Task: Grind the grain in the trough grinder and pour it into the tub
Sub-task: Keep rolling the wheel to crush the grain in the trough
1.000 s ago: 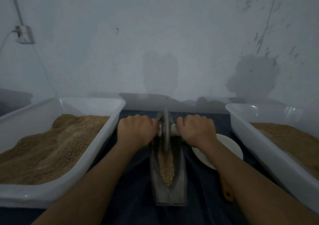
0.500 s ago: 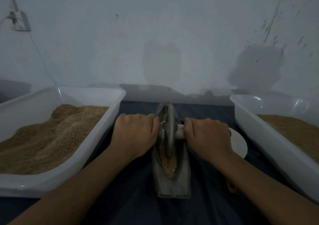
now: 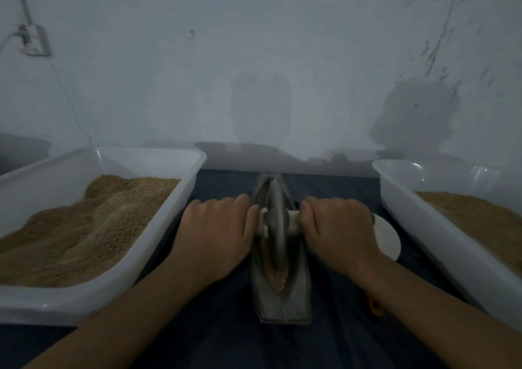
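Observation:
A grey boat-shaped trough grinder (image 3: 282, 309) lies lengthwise on the dark cloth in the middle. A metal grinding wheel (image 3: 275, 221) stands upright in its groove on a white axle (image 3: 293, 223). My left hand (image 3: 217, 235) grips the axle's left end and my right hand (image 3: 339, 230) grips its right end. Tan grain (image 3: 278, 279) lies in the groove in front of the wheel. A white tub (image 3: 180, 199) at the left holds a heap of coarse grain. Another white tub (image 3: 401, 207) at the right holds finer brown meal.
A white plate (image 3: 387, 238) lies between the grinder and the right tub, partly under my right hand. An orange handle end (image 3: 377, 309) shows beside my right forearm. A pale wall stands close behind, with a socket and cable (image 3: 32, 40) at upper left.
Both hands have drawn the wheel toward me along the trough, from the far end to about the middle. Less grain shows in front of the wheel.

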A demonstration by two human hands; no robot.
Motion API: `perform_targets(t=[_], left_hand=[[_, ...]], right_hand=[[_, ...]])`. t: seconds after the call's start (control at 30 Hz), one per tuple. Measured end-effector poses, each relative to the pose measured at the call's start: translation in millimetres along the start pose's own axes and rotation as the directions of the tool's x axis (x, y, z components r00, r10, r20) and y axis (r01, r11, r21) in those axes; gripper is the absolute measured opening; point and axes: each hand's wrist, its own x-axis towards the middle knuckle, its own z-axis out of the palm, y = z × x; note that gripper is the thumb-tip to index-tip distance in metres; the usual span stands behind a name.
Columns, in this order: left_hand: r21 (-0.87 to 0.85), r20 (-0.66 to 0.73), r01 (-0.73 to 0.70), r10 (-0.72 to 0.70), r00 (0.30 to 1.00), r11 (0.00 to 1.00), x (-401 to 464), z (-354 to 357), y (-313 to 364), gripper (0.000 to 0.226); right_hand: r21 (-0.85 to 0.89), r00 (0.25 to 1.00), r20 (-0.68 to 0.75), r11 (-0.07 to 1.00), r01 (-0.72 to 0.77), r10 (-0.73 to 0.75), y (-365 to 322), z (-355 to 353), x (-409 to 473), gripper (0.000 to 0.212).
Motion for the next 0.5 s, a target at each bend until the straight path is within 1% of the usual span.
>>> perform_targets(t=[0.03,0.1,0.13,0.17,0.2,0.23,0.27,0.3,0.37,0.4,0.43,0.47,0.5], left_hand=[[-0.046,-0.014,0.024,-0.025,1.0,0.999,-5,-3,2,0.043],[-0.103,-0.02,0.026,-0.028,0.999,0.994,-8,-3,1,0.041],[-0.109,-0.011,0.033,-0.035,0.999,0.993,-5,0,-2,0.042],[-0.065,0.017,0.027,-0.026,1.0,0.998,3,4,-5,0.042],[0.018,0.038,-0.013,0.012,0.999,1.0,11,11,-8,0.041],[0.118,0.07,-0.074,0.066,0.995,0.99,21,19,-10,0.036],[0.186,0.109,-0.107,0.087,0.99,0.977,34,27,-10,0.028],[0.22,0.147,-0.098,0.066,0.987,0.971,48,32,-10,0.022],[0.203,0.202,-0.023,-0.019,0.979,0.979,71,37,-12,0.023],[0.198,0.213,-0.004,-0.04,0.976,0.98,76,39,-13,0.024],[0.207,0.204,-0.007,-0.036,0.978,0.978,75,38,-11,0.023],[0.222,0.184,-0.029,-0.012,0.983,0.975,69,36,-9,0.02],[0.221,0.163,-0.044,0.007,0.987,0.974,57,33,-7,0.018]], right_hand=[[-0.001,1.0,-0.03,1.0,-0.003,0.003,0,-1,-4,0.044],[-0.036,0.997,-0.073,0.999,0.013,-0.016,0,4,-7,0.045],[-0.025,0.997,-0.076,1.0,0.019,-0.021,1,5,-4,0.045],[-0.038,0.999,-0.051,0.999,0.015,-0.017,2,7,2,0.045],[-0.105,0.999,-0.011,0.994,0.039,-0.04,4,11,12,0.041],[-0.206,0.997,0.04,0.976,0.075,-0.068,5,14,22,0.032],[-0.287,0.99,0.124,0.952,0.105,-0.072,7,19,33,0.02],[-0.269,0.972,0.234,0.959,0.091,-0.026,10,22,47,0.012],[-0.212,0.917,0.382,0.977,-0.038,0.118,18,29,70,0.013],[-0.214,0.893,0.424,0.975,-0.063,0.151,20,32,74,0.014],[-0.242,0.892,0.428,0.969,-0.043,0.147,18,31,72,0.012],[-0.28,0.913,0.397,0.96,0.02,0.097,16,28,66,0.011],[-0.287,0.945,0.325,0.956,0.063,0.036,12,27,55,0.011]])
